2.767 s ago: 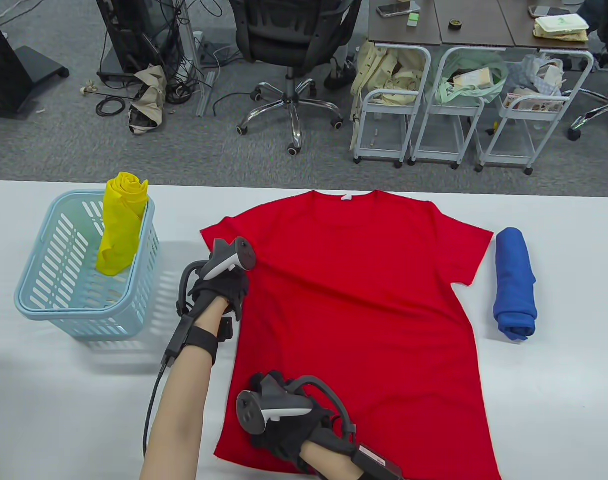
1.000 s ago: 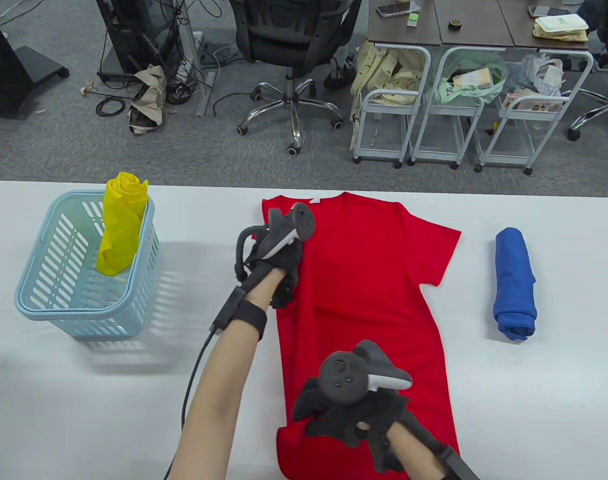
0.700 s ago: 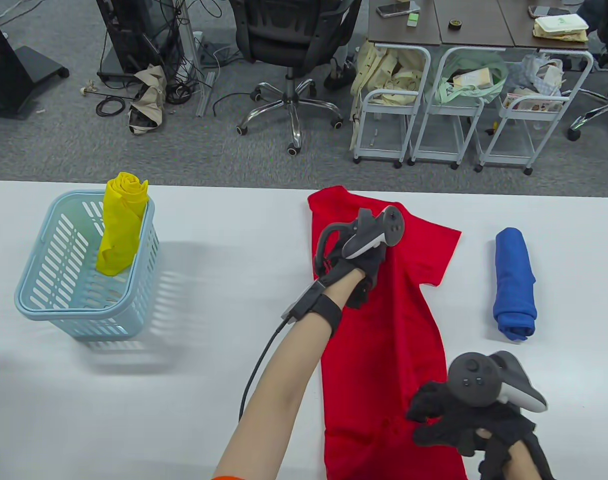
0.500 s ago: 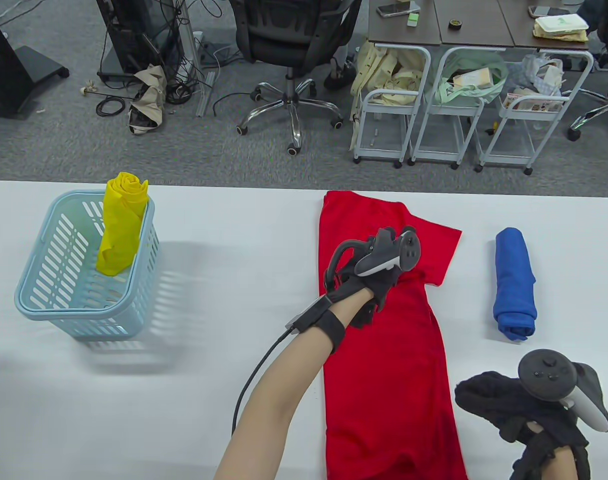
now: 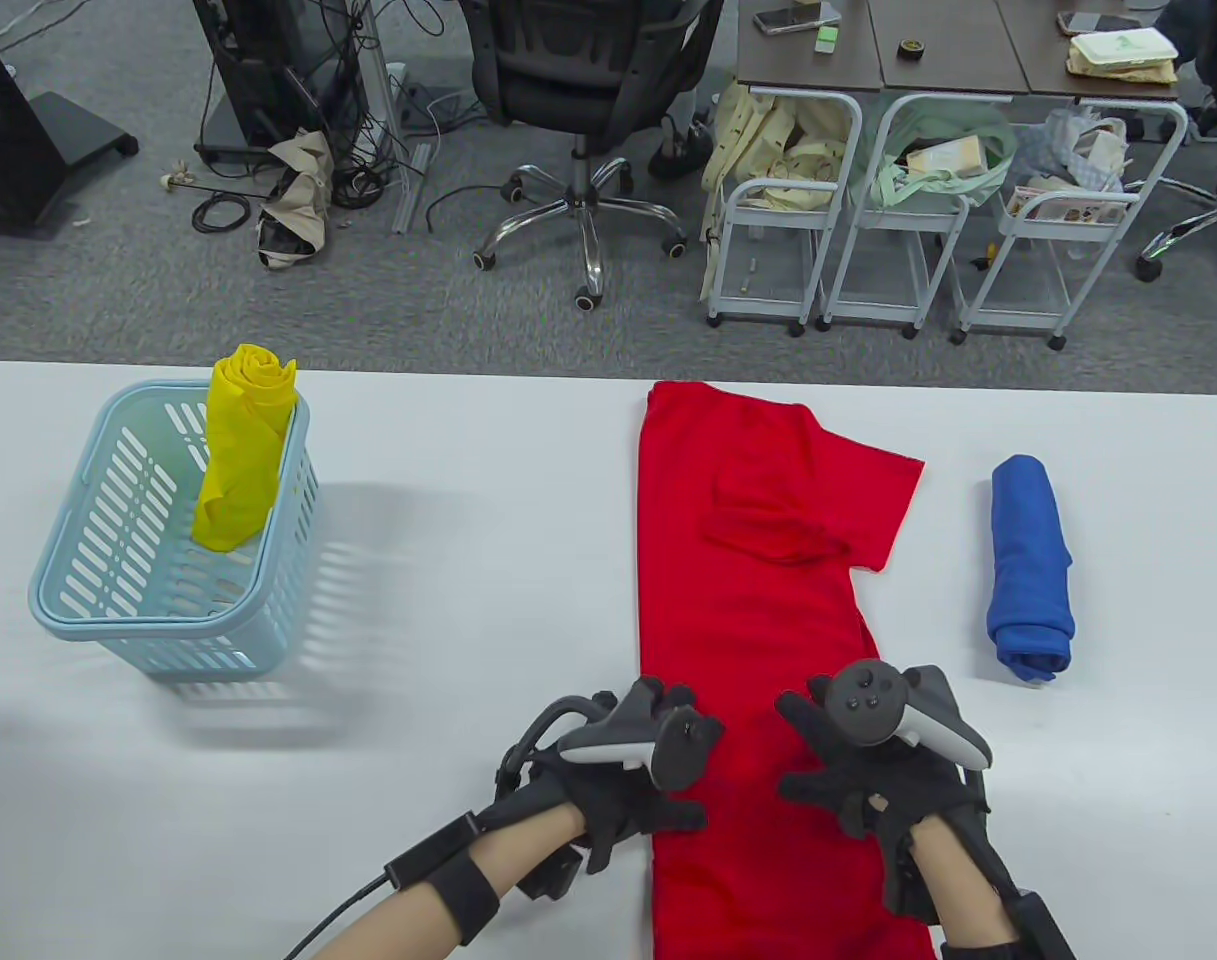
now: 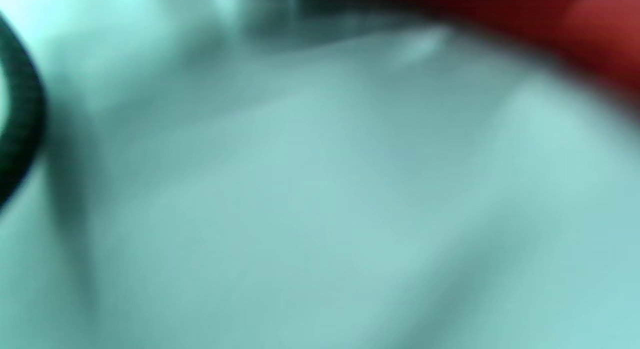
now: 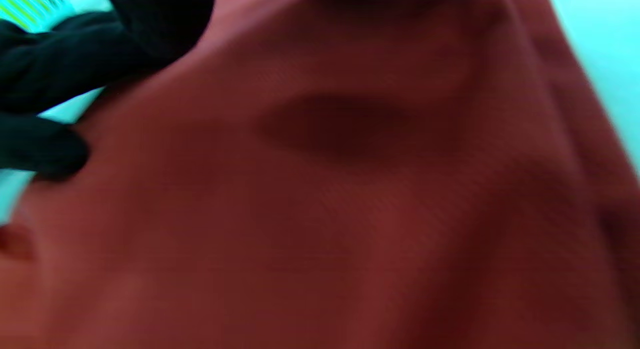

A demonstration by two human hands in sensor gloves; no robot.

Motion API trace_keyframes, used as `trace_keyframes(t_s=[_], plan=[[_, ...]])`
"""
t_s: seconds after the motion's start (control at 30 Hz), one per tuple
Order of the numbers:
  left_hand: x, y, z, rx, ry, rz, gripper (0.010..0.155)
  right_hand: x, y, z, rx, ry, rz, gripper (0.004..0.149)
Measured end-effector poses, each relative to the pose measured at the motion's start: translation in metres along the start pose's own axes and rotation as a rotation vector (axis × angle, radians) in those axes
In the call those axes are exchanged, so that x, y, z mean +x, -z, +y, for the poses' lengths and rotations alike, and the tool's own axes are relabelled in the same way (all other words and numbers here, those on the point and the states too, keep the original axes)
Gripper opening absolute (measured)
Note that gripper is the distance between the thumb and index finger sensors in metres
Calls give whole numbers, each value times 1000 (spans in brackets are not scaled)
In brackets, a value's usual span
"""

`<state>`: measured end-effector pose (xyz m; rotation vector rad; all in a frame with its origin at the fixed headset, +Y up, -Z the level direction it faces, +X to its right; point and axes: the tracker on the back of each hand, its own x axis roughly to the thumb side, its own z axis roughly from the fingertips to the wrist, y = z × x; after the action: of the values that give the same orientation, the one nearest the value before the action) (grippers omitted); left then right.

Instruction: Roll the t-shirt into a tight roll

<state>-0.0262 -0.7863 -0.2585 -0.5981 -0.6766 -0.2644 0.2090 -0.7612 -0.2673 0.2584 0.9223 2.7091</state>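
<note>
Neither hand grips anything: the left hand [image 5: 623,785] lies with loosely spread fingers at the near left edge of the red t-shirt [image 5: 768,620], partly on the white table [image 5: 448,600], and the right hand [image 5: 873,775] rests flat on the cloth with fingers fanned wide, palm down. In the right wrist view the red fabric fills the picture, with black gloved fingertips [image 7: 45,149] at the upper left touching it; the left wrist view is too blurred to give more than pale table and a red edge.

Lengthwise away from the person, the shirt lies as a long band, its left side already folded over onto the body, the folded sleeve making a small lump [image 5: 768,525] near the chest. Its right sleeve [image 5: 878,495] is not yet folded in and sticks out toward the right.

By the look of it the cloth is light, thin and limp, creasing under slight pressure, so it should slide easily on the smooth tabletop and will not keep a shape unaided. For a tight roll the sensible hold would be the near hem, pinched at both corners with the hands apart, after the right side is turned in.

Beyond the hands, well apart on the right, lies a rolled blue garment [image 5: 1030,570]. On the far left stands a pale blue slotted basket [image 5: 98,590] with a rolled yellow garment [image 5: 240,445] standing upright against its far right corner.
</note>
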Motion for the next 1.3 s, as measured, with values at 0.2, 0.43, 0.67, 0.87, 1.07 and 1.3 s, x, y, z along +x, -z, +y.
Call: trace_keyframes(t_s=[0.2, 0.43, 0.67, 0.87, 1.07, 1.3], plan=[[-27, -30, -8, 33, -100, -18, 81, 7, -2, 19, 42, -111, 6, 85], [-23, -27, -7, 57, -59, -41, 88, 3, 8, 19, 51, -98, 18, 89], [-13, -33, 3, 90, 35, 5, 83, 12, -1, 10, -20, -159, 26, 81], [-12, -32, 0, 178, 8, 3, 78, 16, -2, 14, -34, -178, 25, 84], [-13, -32, 6, 86, -19, -28, 78, 15, -3, 7, -31, -154, 24, 77], [-21, -23, -6, 91, 11, 35, 81, 21, 4, 16, -26, -155, -14, 78]])
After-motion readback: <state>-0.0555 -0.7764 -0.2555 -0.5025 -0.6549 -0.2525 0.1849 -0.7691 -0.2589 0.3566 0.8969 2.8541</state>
